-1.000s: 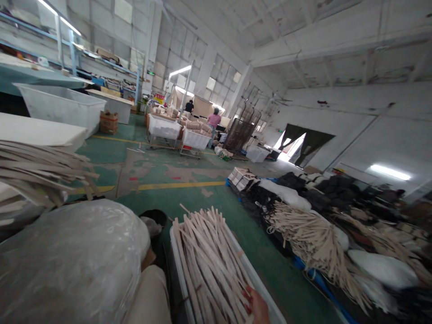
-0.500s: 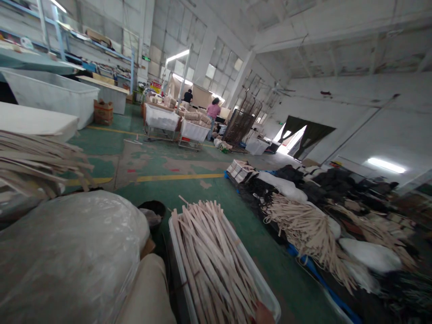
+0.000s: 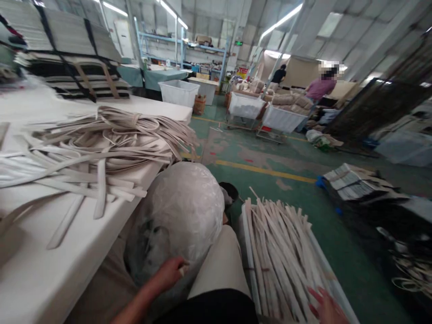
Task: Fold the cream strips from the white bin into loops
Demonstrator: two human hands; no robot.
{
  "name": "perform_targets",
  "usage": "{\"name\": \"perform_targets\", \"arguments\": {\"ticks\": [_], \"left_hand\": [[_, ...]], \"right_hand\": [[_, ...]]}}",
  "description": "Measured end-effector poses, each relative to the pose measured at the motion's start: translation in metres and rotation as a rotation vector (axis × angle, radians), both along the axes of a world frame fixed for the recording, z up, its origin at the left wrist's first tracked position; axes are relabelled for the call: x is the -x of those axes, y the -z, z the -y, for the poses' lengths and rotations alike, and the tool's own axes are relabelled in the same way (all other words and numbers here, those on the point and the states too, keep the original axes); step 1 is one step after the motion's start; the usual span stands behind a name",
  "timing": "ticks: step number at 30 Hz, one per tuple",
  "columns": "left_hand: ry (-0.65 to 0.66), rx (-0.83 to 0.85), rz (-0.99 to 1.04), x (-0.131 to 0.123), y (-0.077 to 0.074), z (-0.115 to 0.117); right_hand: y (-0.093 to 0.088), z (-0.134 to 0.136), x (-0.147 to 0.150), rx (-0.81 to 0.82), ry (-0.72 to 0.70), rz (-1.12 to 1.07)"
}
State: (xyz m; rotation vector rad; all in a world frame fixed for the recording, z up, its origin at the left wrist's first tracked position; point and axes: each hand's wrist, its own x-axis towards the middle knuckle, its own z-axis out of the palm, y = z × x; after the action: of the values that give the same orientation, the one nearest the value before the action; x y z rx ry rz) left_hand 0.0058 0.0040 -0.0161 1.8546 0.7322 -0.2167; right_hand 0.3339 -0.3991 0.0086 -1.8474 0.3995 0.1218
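Two bare hands show at the bottom of the view. The left hand (image 3: 170,273) rests against a big bag of clear plastic (image 3: 178,216), and its fingers are curled and pinch a small pale thing (image 3: 184,269) that is too small to name. The right hand (image 3: 326,308) lies on a heap of long pale strips (image 3: 283,252), just at the near end of the white bin (image 3: 248,252) that holds them. Its fingers are spread a little and lie flat on the strips. The bin stands on the green floor (image 3: 270,180), just right of the plastic bag. The person's leg in light trousers (image 3: 219,265) lies between the bag and the bin. Left of the bag is a white table (image 3: 43,270), and more pale strips lie on it in a loose pile (image 3: 108,144). Far behind the bin, two people (image 3: 319,87) stand by white carts (image 3: 259,112). Right of the bin, well apart, a stack of flat sheets (image 3: 354,180) lies on the floor.
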Motion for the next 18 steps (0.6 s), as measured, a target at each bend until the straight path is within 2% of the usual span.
{"name": "perform_targets", "arguments": {"ticks": [2, 4, 7, 9, 11, 13, 16, 18], "left_hand": [[0.004, 0.012, 0.007, -0.001, -0.001, 0.002], [0.003, 0.021, 0.008, 0.001, -0.002, 0.002], [-0.005, 0.023, 0.002, 0.002, -0.005, 0.002], [-0.020, 0.044, 0.010, -0.001, -0.008, 0.002], [-0.047, 0.164, 0.087, -0.006, -0.012, 0.004], [-0.057, 0.362, 0.242, -0.012, -0.017, 0.007], [-0.006, 0.602, 0.470, -0.020, -0.027, 0.010], [0.024, 0.693, 0.530, -0.023, -0.034, 0.012]], "right_hand": [[-0.013, -0.055, 0.002, -0.073, -0.090, 0.015], [-0.032, -0.113, 0.013, -0.166, -0.241, 0.001], [-0.063, -0.195, 0.046, -0.297, -0.464, -0.117], [-0.077, -0.240, 0.074, -0.385, -0.629, -0.146], [-0.086, -0.276, 0.105, -0.463, -0.781, -0.188], [-0.089, -0.303, 0.134, -0.520, -0.897, -0.245], [-0.090, -0.331, 0.169, -0.562, -1.049, -0.341], [-0.091, -0.343, 0.183, -0.560, -1.126, -0.378]]}}
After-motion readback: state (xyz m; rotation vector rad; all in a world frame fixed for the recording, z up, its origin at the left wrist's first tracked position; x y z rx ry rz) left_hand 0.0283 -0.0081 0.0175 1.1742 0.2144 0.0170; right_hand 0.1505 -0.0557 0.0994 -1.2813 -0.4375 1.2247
